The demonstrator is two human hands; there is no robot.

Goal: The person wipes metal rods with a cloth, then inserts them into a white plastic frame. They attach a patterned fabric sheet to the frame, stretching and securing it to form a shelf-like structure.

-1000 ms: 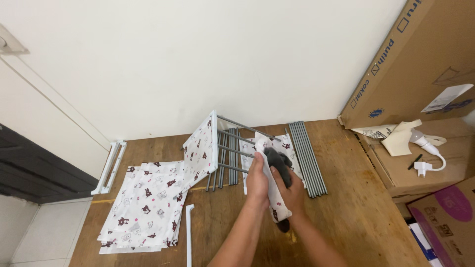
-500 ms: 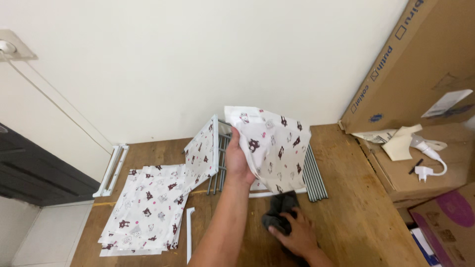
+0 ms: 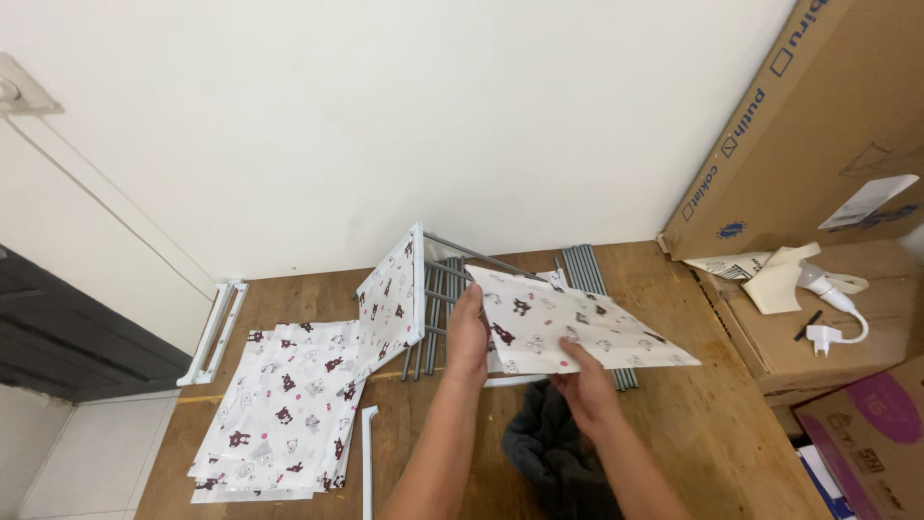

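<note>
A wooden floor (image 3: 712,433) spreads wide; at left lies a flat stack of printed fabric panels (image 3: 289,404). At centre both hands hold one stiff printed panel (image 3: 568,327) level above grey metal rods (image 3: 587,274). The left hand (image 3: 469,332) pinches its left edge; the right hand (image 3: 585,385) grips from beneath, fingers partly hidden. A dark cloth (image 3: 553,457) lies nearest, cut off.

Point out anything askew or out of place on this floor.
One patterned panel stands tilted on edge against the grey rods, while the other panels lie flat. A dark cloth lies crumpled below both hands.
</note>
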